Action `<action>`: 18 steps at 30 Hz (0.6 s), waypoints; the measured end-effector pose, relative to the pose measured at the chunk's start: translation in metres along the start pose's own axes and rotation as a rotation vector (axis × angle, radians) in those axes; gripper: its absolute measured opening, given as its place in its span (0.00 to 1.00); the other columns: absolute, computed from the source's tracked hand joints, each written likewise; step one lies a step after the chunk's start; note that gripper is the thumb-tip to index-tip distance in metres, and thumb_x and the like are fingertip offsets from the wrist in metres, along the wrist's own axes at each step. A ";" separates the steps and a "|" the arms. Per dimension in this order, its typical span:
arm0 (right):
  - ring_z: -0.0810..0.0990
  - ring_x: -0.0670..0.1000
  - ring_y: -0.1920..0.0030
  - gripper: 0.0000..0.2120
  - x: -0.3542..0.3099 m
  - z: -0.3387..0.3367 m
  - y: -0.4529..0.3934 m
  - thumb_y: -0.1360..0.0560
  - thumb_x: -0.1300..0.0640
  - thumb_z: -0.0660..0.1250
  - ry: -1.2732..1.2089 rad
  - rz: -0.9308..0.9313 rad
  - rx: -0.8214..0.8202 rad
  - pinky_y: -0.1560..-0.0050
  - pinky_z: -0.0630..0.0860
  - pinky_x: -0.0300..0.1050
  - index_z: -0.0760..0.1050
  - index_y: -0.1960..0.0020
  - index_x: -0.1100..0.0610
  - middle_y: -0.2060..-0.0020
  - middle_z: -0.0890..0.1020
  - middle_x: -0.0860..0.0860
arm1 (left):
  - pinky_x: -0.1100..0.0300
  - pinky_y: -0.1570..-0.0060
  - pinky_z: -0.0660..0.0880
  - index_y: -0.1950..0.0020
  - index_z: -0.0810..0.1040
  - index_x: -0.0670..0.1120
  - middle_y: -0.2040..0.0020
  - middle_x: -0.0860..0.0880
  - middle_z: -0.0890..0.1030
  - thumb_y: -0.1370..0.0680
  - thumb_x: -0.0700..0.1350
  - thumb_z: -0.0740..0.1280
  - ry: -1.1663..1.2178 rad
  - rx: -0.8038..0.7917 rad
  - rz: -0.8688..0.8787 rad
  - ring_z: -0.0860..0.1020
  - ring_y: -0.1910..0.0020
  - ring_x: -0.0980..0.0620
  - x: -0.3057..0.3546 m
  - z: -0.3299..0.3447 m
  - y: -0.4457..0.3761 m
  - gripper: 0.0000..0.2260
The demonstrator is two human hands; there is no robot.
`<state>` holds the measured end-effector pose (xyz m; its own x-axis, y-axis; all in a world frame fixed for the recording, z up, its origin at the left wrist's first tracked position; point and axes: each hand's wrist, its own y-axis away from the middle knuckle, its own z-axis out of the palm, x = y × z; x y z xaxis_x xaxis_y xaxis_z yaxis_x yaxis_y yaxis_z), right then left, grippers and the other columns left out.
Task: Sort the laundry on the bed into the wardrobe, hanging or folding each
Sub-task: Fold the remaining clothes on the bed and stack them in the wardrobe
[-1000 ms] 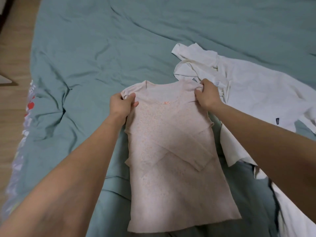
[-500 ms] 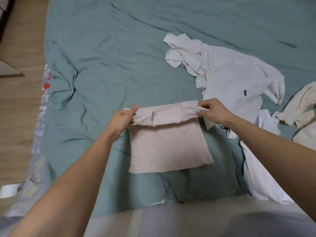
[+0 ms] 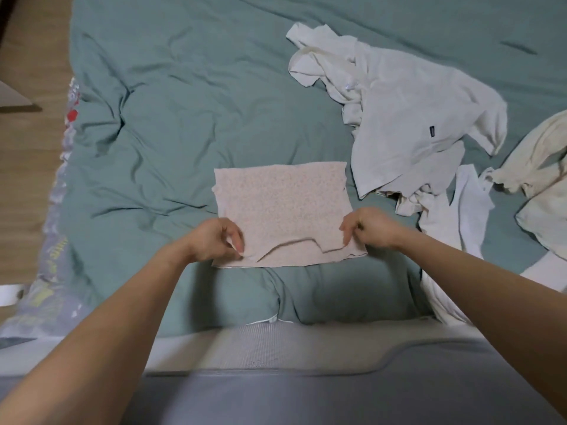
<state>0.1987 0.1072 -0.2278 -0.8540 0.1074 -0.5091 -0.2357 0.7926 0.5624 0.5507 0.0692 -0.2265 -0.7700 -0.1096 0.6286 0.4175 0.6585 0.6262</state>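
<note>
Two hands are on the pale pink top [image 3: 283, 207], which lies folded into a rough rectangle on the teal bedcover [image 3: 184, 118], near the bed's near edge. The left hand [image 3: 214, 242] pinches the near-left corner between thumb and curled fingers; the right hand [image 3: 369, 227] does the same at the near-right corner, fingers bent down onto the cloth. Both grips are small and closed on fabric, not spread flat.

Along that near edge the upper layer doesn't lie flush: a wavy lip shows, with the under layer poking out past it. If the person lifts from the corners alone, I'd expect the middle to sag and the fold to slide open, since nothing supports the centre. A hand slipped underneath would be safer.

Just to the right, the white shirt [image 3: 414, 118] with a small dark label sprawls unfolded, its hem close to the pink top's far-right corner, though whether they touch I can't tell. A careless sweep of the right forearm could drag it along. More white pieces [image 3: 460, 216] are bunched below it, and a cream garment [image 3: 540, 167] lies further right, partly out of view. No wardrobe is in sight, so the carry is where a loose fold would most likely come undone.
</note>
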 end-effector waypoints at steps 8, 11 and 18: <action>0.72 0.52 0.44 0.15 -0.002 0.017 -0.007 0.29 0.51 0.68 0.430 -0.158 -0.076 0.44 0.70 0.48 0.74 0.43 0.53 0.46 0.75 0.50 | 0.57 0.53 0.76 0.59 0.77 0.45 0.59 0.49 0.81 0.30 0.45 0.75 -0.098 0.279 -0.163 0.78 0.60 0.51 0.009 0.010 -0.014 0.08; 0.70 0.53 0.41 0.17 0.000 0.030 -0.010 0.27 0.54 0.65 0.516 -0.184 -0.089 0.43 0.69 0.47 0.71 0.38 0.52 0.41 0.72 0.51 | 0.50 0.42 0.72 0.42 0.72 0.40 0.40 0.39 0.71 0.28 0.48 0.73 -0.138 0.464 -0.377 0.74 0.43 0.40 0.008 0.035 -0.015 0.21; 0.74 0.56 0.44 0.17 0.010 0.049 -0.006 0.23 0.60 0.58 0.459 -0.161 -0.034 0.45 0.72 0.52 0.67 0.35 0.53 0.46 0.77 0.53 | 0.51 0.48 0.71 0.40 0.68 0.37 0.43 0.37 0.76 0.27 0.42 0.73 0.086 0.519 -0.535 0.75 0.43 0.39 0.005 0.053 -0.004 0.21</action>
<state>0.2141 0.1333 -0.2682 -0.9201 -0.2970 -0.2555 -0.3900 0.7562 0.5254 0.5198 0.1050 -0.2506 -0.7543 -0.5574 0.3469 -0.3012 0.7633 0.5716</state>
